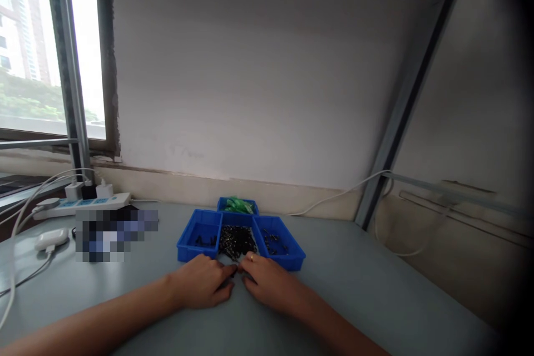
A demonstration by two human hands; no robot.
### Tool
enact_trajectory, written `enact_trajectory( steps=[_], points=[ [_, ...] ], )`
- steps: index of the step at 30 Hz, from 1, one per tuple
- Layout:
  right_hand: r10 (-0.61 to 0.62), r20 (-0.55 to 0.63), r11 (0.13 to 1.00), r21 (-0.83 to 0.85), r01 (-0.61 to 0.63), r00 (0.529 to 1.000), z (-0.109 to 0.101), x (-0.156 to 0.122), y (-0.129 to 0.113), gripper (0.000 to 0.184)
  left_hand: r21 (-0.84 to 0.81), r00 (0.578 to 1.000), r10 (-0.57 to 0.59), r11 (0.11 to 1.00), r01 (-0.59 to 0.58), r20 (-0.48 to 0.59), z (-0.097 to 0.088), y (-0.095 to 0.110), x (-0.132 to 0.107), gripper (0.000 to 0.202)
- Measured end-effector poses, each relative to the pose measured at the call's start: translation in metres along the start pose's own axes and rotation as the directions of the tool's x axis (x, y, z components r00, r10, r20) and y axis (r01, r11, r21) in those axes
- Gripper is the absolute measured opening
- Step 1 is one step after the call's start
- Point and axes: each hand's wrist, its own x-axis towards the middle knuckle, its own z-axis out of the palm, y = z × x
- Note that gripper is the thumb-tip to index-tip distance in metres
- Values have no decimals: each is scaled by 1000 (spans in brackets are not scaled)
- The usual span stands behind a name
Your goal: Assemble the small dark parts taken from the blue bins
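Observation:
My left hand (204, 282) and my right hand (267, 282) meet just in front of several blue bins, their fingertips almost touching. The left fingers pinch a small dark piece (234, 274), too small to name. The right fingers are curled closed beside it, and what they hold is hidden. Behind the hands, the middle bin holds a heap of small black and silver parts (237, 239). A few dark parts lie in the left blue bin (194, 228). Scattered small parts lie in the right blue bin (287, 239).
At the back, another blue bin (219, 203) holds green plastic (237, 204). A power strip (120, 200) with plugged chargers and a white case (52, 239) are on the left of the grey table (334, 289). Metal posts and a cable (334, 198) stand near the wall.

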Motion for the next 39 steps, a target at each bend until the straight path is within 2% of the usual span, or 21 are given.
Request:
enact_trajectory(
  steps=[12,19,32,39],
  points=[
    [40,-14,998,44,-40,999,-2,-2,-2,15,17,1000,14,1000,-14,-11,5,-2,-1,31],
    [39,-35,998,44,-37,999,-1,-1,-3,12,82,999,30,996,-27,-27,5,0,0,19],
    [14,-29,1000,17,-14,999,-1,0,-4,17,68,986,146,988,-141,-76,12,-6,0,13],
    [10,-1,1000,9,-10,1000,-1,0,-3,18,50,984,161,986,-158,-75,13,-7,0,13]
  ],
)
